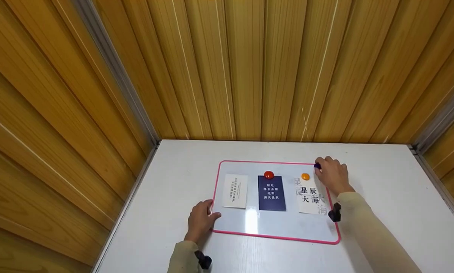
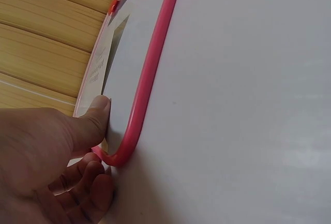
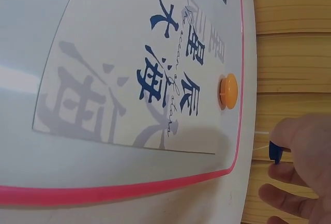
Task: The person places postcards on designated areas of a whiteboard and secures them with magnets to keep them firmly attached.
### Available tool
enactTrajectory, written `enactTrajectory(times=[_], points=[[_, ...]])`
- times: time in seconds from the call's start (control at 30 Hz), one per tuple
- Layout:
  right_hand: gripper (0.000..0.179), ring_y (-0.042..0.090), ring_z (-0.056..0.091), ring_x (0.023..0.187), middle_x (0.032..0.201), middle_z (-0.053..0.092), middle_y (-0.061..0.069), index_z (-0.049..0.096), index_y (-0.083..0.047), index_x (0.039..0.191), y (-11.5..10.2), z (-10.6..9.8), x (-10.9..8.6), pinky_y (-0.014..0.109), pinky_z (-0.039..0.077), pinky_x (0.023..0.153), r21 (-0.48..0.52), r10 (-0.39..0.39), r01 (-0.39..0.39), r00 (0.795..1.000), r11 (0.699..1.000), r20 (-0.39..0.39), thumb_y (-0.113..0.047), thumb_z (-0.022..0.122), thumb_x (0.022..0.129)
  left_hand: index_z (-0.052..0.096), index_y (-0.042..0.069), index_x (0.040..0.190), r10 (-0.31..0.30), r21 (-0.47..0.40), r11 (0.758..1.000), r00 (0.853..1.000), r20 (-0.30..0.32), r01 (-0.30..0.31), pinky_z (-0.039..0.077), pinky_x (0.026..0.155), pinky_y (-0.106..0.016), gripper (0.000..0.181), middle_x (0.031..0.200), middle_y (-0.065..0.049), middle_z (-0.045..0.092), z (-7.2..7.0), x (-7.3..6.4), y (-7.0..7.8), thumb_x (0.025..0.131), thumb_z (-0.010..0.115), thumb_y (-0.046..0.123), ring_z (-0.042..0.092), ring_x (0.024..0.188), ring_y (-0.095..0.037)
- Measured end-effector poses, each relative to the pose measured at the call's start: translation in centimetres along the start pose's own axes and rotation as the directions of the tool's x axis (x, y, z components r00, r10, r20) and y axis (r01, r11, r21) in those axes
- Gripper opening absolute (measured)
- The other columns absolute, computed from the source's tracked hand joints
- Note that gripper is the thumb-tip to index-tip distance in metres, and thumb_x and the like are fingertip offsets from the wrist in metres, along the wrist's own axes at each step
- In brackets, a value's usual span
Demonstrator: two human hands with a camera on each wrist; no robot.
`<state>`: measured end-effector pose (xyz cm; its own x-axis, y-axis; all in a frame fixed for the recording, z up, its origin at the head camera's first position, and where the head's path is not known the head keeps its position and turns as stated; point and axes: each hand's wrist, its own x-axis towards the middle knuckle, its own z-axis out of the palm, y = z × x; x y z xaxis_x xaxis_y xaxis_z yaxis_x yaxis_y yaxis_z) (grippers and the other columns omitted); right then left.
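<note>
A small whiteboard [image 1: 234, 223] with a pink rim lies on the table. My left hand [image 1: 201, 220] grips its left edge, thumb on the face and fingers curled at the rim [image 2: 147, 74]. Above the top right corner, my right hand [image 1: 333, 174] pinches a dark blue magnet [image 3: 275, 152] between thumb and index finger. On the board, a red magnet [image 1: 269, 174] sits at the top of a navy card [image 1: 272, 199]. An orange magnet [image 3: 229, 91] sits at the top of a white card with large characters [image 1: 306, 206]. The white card at left [image 1: 235, 191] shows no magnet.
The white table [image 1: 154, 178] extends around the board. Wood-plank walls [image 1: 245, 76] stand behind and at both sides, with metal strips [image 1: 122, 72] at the corners. Black wrist devices [image 1: 335, 212] sit on both sleeves.
</note>
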<state>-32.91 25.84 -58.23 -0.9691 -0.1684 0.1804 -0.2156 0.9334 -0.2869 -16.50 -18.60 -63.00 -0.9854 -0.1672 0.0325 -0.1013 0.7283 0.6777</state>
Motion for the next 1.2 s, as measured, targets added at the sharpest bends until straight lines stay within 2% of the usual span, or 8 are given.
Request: enactTrajectory(times=[0.5,0.8,1.2], points=[[0.041,0.047,0.060,0.104,0.120,0.062,0.027,0.062,-0.001,0.132,-1.0,0.2,0.3,0.063,0.043,0.089,0.016,0.015,-0.015,1.000,1.000,0.027,-0.021,0.070,0.098,0.067,0.006,0.132,-0.002,0.008,1.000,1.000,-0.002,0.002,0.041,0.069,-0.036,0.053,0.086,-0.001,0.057,0.2,0.0,-0.2,0.084,0.085,0.019,0.049,0.078,-0.017],[0.035,0.045,0.062,0.099,0.115,0.065,0.025,0.066,-0.002,0.127,-2.2,0.5,0.5,0.060,0.045,0.084,0.013,-0.051,0.052,0.998,0.999,-0.040,-0.019,0.071,0.097,0.066,0.005,0.133,0.020,0.023,1.000,1.000,-0.016,-0.019,0.042,0.071,-0.037,0.055,0.087,-0.002,0.058,0.2,0.0,-0.4,0.084,0.085,0.020,0.049,0.078,-0.018],[0.035,0.042,0.061,0.101,0.116,0.065,0.023,0.065,-0.004,0.128,-4.0,0.8,0.9,0.059,0.043,0.087,0.025,-0.054,0.055,0.998,0.998,-0.014,-0.022,0.070,0.098,0.065,0.006,0.134,-0.018,0.015,1.000,1.000,-0.008,0.019,0.046,0.076,-0.040,0.055,0.089,0.000,0.059,0.2,-0.1,-0.2,0.085,0.084,0.021,0.052,0.081,-0.017]])
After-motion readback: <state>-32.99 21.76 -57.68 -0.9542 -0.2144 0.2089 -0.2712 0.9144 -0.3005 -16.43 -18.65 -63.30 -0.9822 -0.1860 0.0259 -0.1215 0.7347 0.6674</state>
